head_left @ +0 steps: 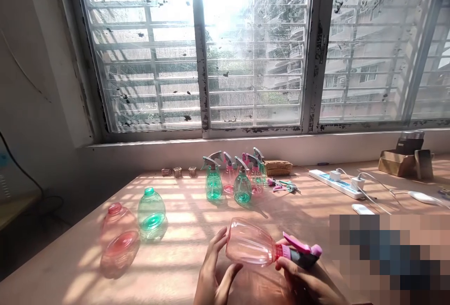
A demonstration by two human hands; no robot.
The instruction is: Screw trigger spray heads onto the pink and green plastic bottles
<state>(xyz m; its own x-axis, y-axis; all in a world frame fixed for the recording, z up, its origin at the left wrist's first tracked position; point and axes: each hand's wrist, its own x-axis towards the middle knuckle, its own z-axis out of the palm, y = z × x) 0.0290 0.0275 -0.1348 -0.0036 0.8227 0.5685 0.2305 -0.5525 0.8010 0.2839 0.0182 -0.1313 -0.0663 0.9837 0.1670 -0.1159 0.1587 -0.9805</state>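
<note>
A clear pink spray bottle [250,244] lies tilted on its side in the air above the table, its base to the left. My right hand [298,272] is closed round its neck, thumb and fingers at the pink collar, just by the black and pink trigger head [302,249]. My left hand [216,267] is at the base end, fingers and thumb apart; the fingertips are close to the bottle, and I cannot tell if they touch it. To the left stand a pink bottle without a head [119,230] and a green bottle without a head [151,209].
Several green and pink spray bottles with heads [213,183] stand at the back. Loose trigger heads [283,186], a brown pouch [277,168] and small blocks [177,172] lie near them. A white power strip [333,184] with cables and a cardboard box [397,162] are at right.
</note>
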